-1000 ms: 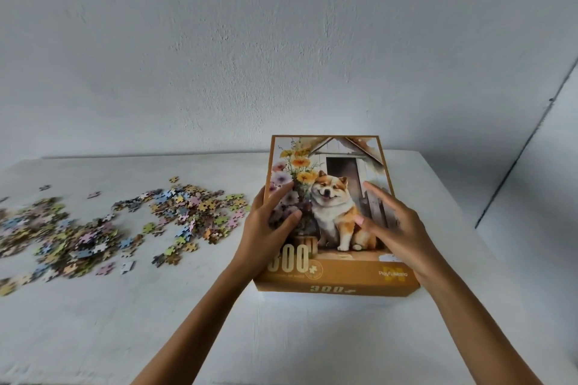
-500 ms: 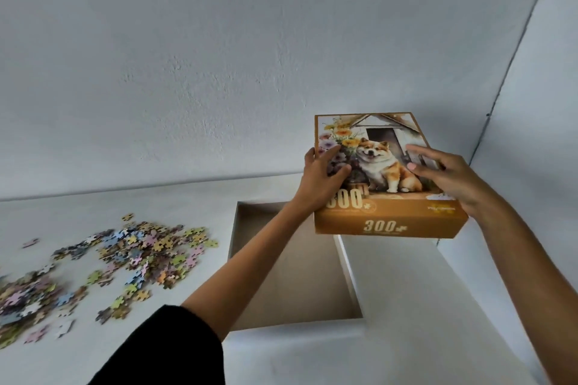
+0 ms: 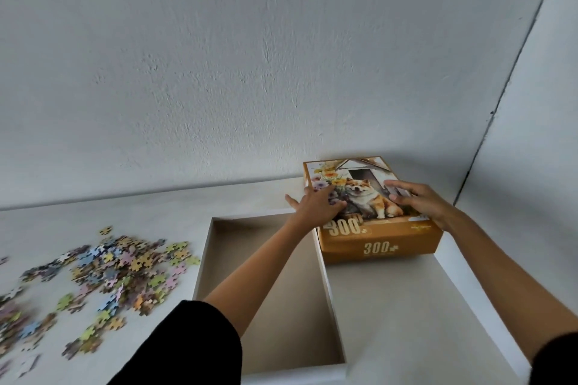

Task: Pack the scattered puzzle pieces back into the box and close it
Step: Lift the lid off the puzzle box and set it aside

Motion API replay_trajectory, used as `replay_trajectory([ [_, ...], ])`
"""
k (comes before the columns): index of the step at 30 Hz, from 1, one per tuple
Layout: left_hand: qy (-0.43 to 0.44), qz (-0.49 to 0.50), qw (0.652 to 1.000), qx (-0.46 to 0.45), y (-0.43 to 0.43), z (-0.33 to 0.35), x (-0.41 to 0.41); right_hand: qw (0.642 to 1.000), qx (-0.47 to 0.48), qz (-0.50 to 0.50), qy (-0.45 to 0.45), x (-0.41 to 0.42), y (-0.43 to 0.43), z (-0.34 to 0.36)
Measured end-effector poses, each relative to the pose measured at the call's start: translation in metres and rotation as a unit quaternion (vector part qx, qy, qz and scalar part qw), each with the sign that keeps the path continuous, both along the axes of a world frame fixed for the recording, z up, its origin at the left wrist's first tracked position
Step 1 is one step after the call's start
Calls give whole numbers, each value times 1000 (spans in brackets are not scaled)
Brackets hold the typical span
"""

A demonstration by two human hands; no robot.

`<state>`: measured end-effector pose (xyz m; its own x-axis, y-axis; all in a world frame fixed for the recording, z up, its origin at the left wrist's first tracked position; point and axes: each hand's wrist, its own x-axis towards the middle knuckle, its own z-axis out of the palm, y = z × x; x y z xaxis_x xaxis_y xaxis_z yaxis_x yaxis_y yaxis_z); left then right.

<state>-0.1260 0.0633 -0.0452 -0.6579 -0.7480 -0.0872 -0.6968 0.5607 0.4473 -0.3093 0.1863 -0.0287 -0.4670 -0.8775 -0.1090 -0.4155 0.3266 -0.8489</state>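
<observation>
Two hands are resting on the lid, which half a second ago was being carried in the air and is now sitting flat on the far right corner of the table. The left hand is lying across the lid's left edge with its fingers spread and fairly straight, one pointing off the side. The right hand is laying loosely bent fingers on the printed top, curling round nothing. Under the fingertips, glossy cardboard is showing a dog picture above orange side walls. Just left of the left fingers and nearer, the box base is lying open, a plain beige rectangular tray with a white rim. Well left of those fingers, the puzzle pieces are lying scattered, small knobbed pastel shapes on the matte white tabletop.
</observation>
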Motion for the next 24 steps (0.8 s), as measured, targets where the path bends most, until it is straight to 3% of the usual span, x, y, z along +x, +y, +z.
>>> replay_trajectory([
  [12, -43, 3, 998, -35, 20, -2, 39, 999, -16, 17, 24, 28, 11, -27],
  [16, -35, -25, 997, -69, 24, 0, 54, 995, -7, 9, 99, 36, 13, -24],
  [20, 24, -16, 992, -119, 26, 8, 99, 972, -104, -44, 204, 70, 18, -10],
  [24, 34, 48, 989, -138, 24, 5, 173, 966, -186, 41, 178, 138, 32, -5],
])
